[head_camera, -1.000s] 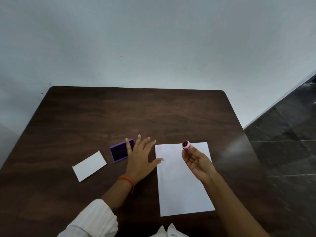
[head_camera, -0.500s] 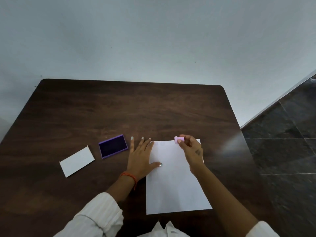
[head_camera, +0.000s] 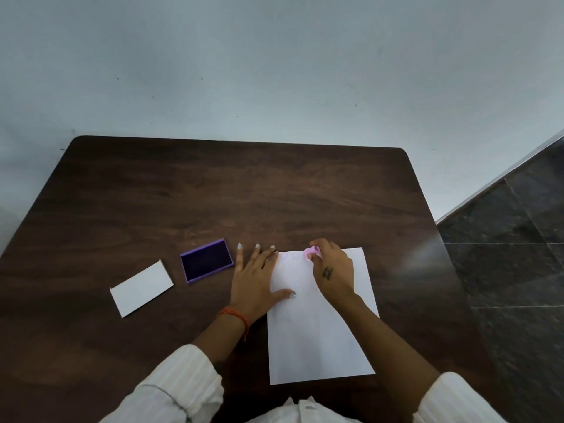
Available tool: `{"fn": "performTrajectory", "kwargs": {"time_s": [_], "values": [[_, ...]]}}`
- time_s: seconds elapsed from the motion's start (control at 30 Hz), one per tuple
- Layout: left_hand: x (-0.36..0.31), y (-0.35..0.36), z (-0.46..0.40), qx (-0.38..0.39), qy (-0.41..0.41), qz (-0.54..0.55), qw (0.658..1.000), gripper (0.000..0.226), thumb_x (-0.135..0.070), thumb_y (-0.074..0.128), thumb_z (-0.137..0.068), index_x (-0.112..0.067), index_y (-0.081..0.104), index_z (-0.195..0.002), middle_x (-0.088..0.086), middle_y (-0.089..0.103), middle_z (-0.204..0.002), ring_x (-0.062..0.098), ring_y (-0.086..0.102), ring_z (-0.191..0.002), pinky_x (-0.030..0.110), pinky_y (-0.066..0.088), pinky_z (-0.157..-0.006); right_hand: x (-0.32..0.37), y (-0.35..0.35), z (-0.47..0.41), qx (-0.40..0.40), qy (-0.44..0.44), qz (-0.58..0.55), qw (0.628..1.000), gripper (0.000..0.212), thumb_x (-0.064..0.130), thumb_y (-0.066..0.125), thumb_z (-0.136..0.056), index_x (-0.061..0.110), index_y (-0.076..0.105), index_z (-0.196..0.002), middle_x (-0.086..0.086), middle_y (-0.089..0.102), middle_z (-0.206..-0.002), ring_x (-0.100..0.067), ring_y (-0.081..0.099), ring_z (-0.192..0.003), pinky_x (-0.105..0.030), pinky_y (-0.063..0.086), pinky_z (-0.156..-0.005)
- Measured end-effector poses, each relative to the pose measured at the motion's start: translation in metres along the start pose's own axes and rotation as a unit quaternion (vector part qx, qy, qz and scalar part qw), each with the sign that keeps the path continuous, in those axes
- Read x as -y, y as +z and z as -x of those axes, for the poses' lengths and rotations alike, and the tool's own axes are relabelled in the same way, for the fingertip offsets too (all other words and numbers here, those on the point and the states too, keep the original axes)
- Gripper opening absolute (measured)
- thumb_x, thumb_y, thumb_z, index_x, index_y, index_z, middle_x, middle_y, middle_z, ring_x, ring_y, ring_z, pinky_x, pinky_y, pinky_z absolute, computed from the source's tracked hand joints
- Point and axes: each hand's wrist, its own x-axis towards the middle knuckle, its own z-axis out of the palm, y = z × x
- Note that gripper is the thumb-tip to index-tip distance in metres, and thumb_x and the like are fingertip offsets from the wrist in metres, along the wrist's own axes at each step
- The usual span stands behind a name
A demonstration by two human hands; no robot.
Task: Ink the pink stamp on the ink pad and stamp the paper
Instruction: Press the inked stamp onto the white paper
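Observation:
A white sheet of paper (head_camera: 317, 337) lies on the dark wooden table (head_camera: 213, 190) in front of me. My right hand (head_camera: 334, 271) is curled, palm down, around the small pink stamp (head_camera: 312, 251) near the sheet's top edge, the stamp low over or on the paper. My left hand (head_camera: 255, 279) lies flat with fingers spread, its thumb resting on the paper's left edge. The open purple ink pad (head_camera: 207, 260) sits just left of my left hand, apart from it.
A white card-like lid (head_camera: 141, 288) lies left of the ink pad. The table's right edge borders a dark tiled floor (head_camera: 518, 254). A pale wall (head_camera: 274, 71) stands behind the table's far edge.
My right hand turned over from palm up with the stamp's inked face showing to palm down, bringing the stamp to the paper's top edge. My left hand shifted onto the paper's edge.

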Motion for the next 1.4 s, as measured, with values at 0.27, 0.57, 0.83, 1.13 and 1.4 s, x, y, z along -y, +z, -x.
{"fn": "performTrajectory", "kwargs": {"time_s": [0.27, 0.57, 0.83, 1.13, 1.4], "values": [[0.000, 0.000, 0.000, -0.001, -0.002, 0.004, 1.000, 0.094, -0.078, 0.028, -0.069, -0.021, 0.019, -0.142, 0.000, 0.020, -0.155, 0.023, 0.011, -0.144, 0.046, -0.024, -0.107, 0.007, 0.004, 0.001, 0.036, -0.036, 0.109, 0.993, 0.026, 0.018, 0.053, -0.091, 0.011, 0.054, -0.116, -0.010, 0.061, -0.122, -0.024, 0.060, -0.103, -0.027, 0.049, -0.085], [-0.001, 0.000, 0.000, 0.005, -0.007, -0.001, 1.000, 0.087, -0.073, 0.038, -0.076, -0.023, 0.015, -0.143, -0.002, 0.016, -0.156, 0.022, 0.006, -0.145, 0.046, -0.024, -0.107, 0.008, 0.013, 0.000, 0.018, -0.086, 0.160, 0.983, 0.028, 0.009, 0.058, -0.087, 0.005, 0.055, -0.114, -0.015, 0.062, -0.119, -0.027, 0.057, -0.106, -0.032, 0.051, -0.085], [0.000, 0.003, 0.000, 0.004, -0.006, -0.002, 1.000, 0.086, -0.072, 0.037, -0.077, -0.023, 0.013, -0.143, -0.002, 0.014, -0.156, 0.022, 0.004, -0.145, 0.046, -0.025, -0.106, 0.009, 0.015, -0.003, 0.018, -0.116, 0.190, 0.975, 0.024, 0.005, 0.057, -0.085, 0.001, 0.057, -0.109, -0.018, 0.062, -0.116, -0.028, 0.056, -0.102, -0.032, 0.050, -0.083], [0.002, 0.005, 0.000, -0.001, 0.005, 0.012, 1.000, 0.085, -0.071, 0.039, -0.078, -0.021, 0.015, -0.143, -0.001, 0.015, -0.156, 0.022, 0.005, -0.145, 0.045, -0.023, -0.107, 0.006, 0.022, -0.003, -0.005, -0.147, 0.213, 0.966, 0.022, -0.007, 0.076, -0.060, -0.004, 0.065, -0.080, -0.023, 0.070, -0.080, -0.033, 0.064, -0.069, -0.035, 0.056, -0.057], [0.002, -0.002, 0.002, 0.001, 0.014, 0.018, 1.000, 0.086, -0.069, 0.042, -0.078, -0.019, 0.016, -0.143, 0.001, 0.017, -0.156, 0.023, 0.008, -0.145, 0.047, -0.021, -0.109, 0.009, -0.004, -0.013, 0.032, -0.051, 0.083, 0.995, 0.017, 0.016, 0.059, -0.087, 0.004, 0.066, -0.097, -0.013, 0.069, -0.103, -0.023, 0.062, -0.092, -0.029, 0.049, -0.080]]}}
